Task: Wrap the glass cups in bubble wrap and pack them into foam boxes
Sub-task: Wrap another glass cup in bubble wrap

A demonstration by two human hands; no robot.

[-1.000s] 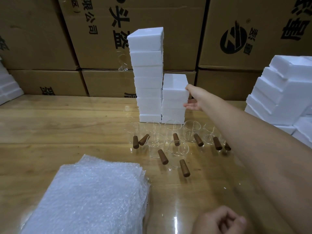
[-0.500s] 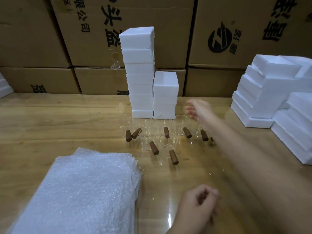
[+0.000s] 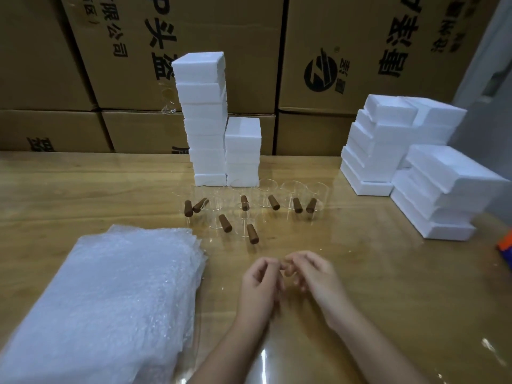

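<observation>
1. Left hand (image 3: 260, 284) and right hand (image 3: 315, 275) meet near the front edge of the worktop (image 3: 83, 189), fingers loosely curled, holding nothing
2. Glass cups (image 3: 293, 195) wait mid-worktop, unwrapped; bubble wrap (image 3: 116, 295) front-left
3. Next, likely: pull one sheet

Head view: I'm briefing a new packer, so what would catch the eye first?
A tall stack of white foam boxes rises at the back centre, glass cups with brown handles clustered before it. A thick pile of bubble wrap fills the near left; the left hand and right hand meet fingertip to fingertip beside it.
</observation>
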